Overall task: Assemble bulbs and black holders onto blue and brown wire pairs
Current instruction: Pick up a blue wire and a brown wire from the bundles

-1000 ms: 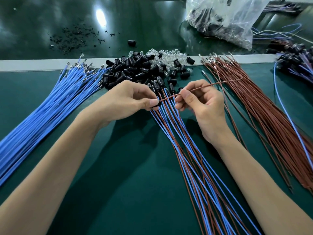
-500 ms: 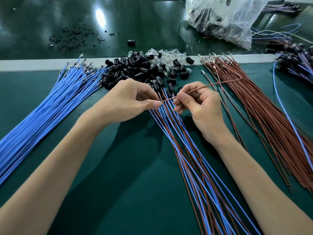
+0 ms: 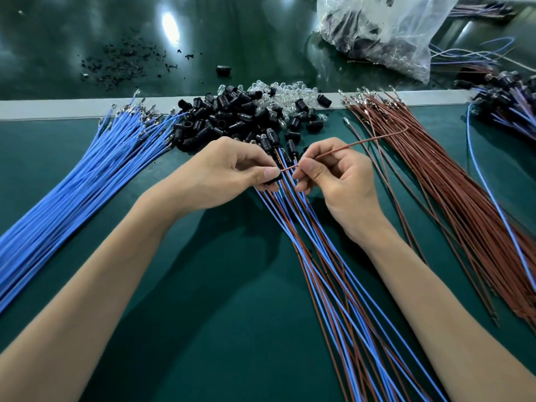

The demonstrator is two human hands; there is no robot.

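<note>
Head view, down onto two bare hands met over the green mat (image 3: 203, 314). Left hand (image 3: 229, 169) curled, thumb and forefinger pinched on a small black holder (image 3: 274, 179) at the right-hand edge of the fist. Right hand (image 3: 339, 181) curled too, thumb and forefinger clamped on a single brown wire (image 3: 356, 144) just short of its end, the tip bridging the small gap toward the holder and the rest arching up and away to the right of the knuckles. Judged to be the threading step: feeding the wire's end into the back of the holder. Tip possibly seated already; impossible to tell, hidden at the left thumb. To do it well: hold the holder steady, opening turned squarely toward the right hand; grip close to the tip to prevent buckling; push straight along the holder's axis, never at an angle; stop on feeling the end seat, then tug lightly as a check. Just beyond both sets of fingertips, the heap of spare holders (image 3: 226, 120), with clear bulbs (image 3: 287, 92) behind. Well left of the left hand, loose blue wires (image 3: 87, 175); right of the right hand, loose brown wires (image 3: 435, 175). Beneath both hands and running back toward the body, blue and brown pairs (image 3: 333, 271), apparently already fitted with holders; best kept clear of the working wire to avoid snagging.
</note>
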